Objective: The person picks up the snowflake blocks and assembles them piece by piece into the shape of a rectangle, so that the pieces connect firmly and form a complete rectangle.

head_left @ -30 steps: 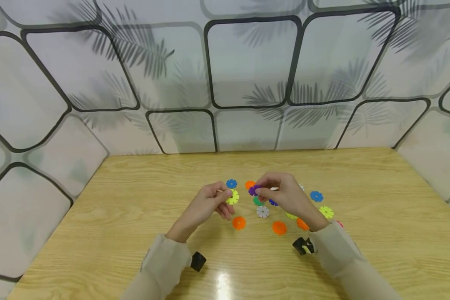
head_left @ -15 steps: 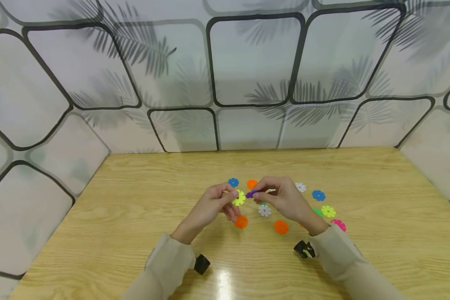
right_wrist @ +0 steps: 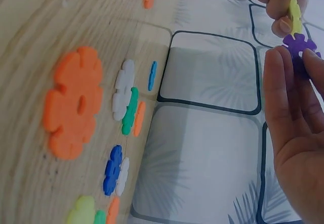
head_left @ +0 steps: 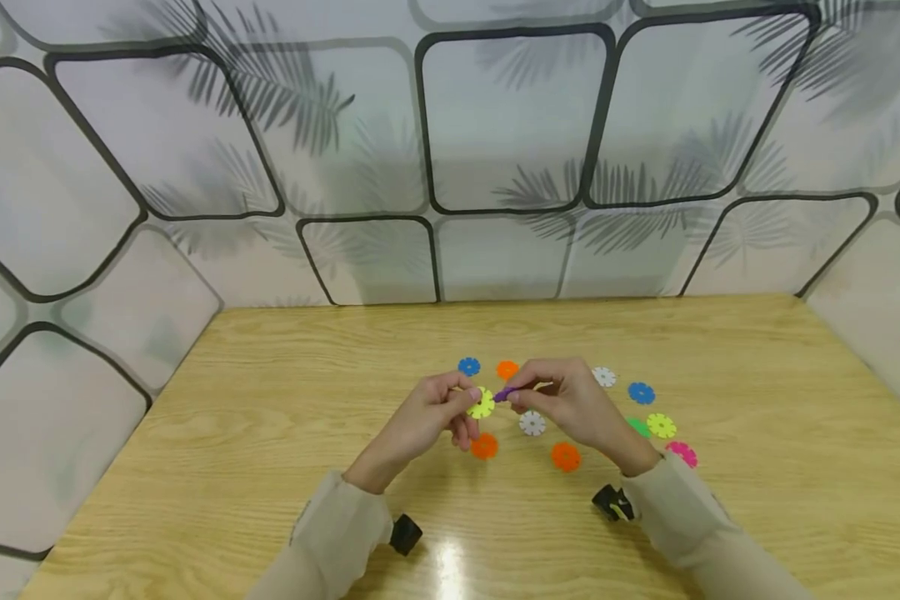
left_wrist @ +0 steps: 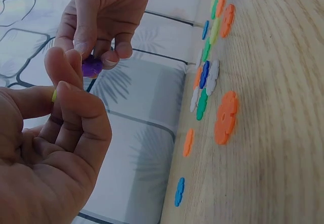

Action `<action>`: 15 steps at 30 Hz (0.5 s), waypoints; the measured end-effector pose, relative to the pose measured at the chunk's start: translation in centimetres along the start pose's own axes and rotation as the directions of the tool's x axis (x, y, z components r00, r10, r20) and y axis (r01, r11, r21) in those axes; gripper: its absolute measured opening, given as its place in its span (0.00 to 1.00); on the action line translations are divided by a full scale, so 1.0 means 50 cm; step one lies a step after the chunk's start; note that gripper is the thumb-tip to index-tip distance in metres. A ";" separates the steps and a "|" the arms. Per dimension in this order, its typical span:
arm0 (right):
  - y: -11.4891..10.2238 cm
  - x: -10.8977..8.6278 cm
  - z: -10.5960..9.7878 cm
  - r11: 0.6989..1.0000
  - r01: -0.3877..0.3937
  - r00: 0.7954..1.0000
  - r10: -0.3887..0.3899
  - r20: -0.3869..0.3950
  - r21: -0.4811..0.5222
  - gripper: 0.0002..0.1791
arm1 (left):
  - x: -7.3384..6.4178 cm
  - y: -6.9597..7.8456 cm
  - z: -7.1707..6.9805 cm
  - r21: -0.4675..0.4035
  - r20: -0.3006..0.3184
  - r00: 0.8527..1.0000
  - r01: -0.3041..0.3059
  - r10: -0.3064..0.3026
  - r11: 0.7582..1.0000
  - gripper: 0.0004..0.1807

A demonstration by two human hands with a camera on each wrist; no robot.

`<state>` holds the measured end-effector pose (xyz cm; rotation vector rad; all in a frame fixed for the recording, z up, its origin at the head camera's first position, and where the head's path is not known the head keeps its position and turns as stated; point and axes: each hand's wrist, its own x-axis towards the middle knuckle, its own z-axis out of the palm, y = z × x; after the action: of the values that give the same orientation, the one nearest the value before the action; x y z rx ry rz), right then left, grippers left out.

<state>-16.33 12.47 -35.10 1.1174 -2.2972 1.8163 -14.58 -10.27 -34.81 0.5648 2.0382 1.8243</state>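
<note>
Above the wooden table, my left hand (head_left: 429, 421) pinches a yellow notched plastic disc (head_left: 483, 403) between thumb and fingers. My right hand (head_left: 573, 404) holds a purple notched disc (head_left: 503, 394) the same way, turned nearly edge-on in the head view. The right wrist view has the yellow disc (right_wrist: 295, 16) and the purple disc (right_wrist: 299, 46) edge to edge, at an angle to each other; how deep their notches meet cannot be told. Fingers hide most of the yellow disc in the left wrist view, where the purple disc (left_wrist: 91, 66) shows beside the right fingertips.
Several loose discs lie flat on the table (head_left: 307, 375) below the hands: orange discs (head_left: 566, 457), a white disc (head_left: 532, 423), blue discs (head_left: 641, 393), a yellow one (head_left: 661, 426) and a pink one (head_left: 682, 454). Patterned fabric walls (head_left: 510, 258) stand behind and at both sides.
The purple disc has moved left and down to the yellow disc and turned from face-on to nearly edge-on. The left hand has shifted slightly right; both hands keep their grip.
</note>
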 end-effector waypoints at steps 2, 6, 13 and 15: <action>-0.002 0.000 0.000 1.000 0.012 1.000 -0.012 -0.006 -0.014 0.08 | -0.001 0.002 0.000 0.010 -0.003 1.000 -0.003 0.003 1.000 0.11; -0.005 0.001 0.000 0.996 0.054 0.998 -0.055 -0.008 -0.069 0.08 | 0.000 0.002 0.001 0.015 -0.005 1.000 -0.009 0.009 1.000 0.11; -0.005 0.000 0.000 0.972 0.166 0.986 -0.169 -0.004 -0.166 0.11 | -0.002 0.006 0.004 0.000 -0.002 1.000 0.003 -0.003 1.000 0.10; -0.005 0.001 0.001 0.961 0.205 0.978 -0.208 -0.001 -0.185 0.11 | -0.002 0.009 0.005 0.003 -0.004 1.000 0.004 -0.004 1.000 0.10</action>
<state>-16.22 12.38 -34.87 1.2479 -2.1880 1.5018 -14.34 -10.09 -34.41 0.5573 2.0438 1.8220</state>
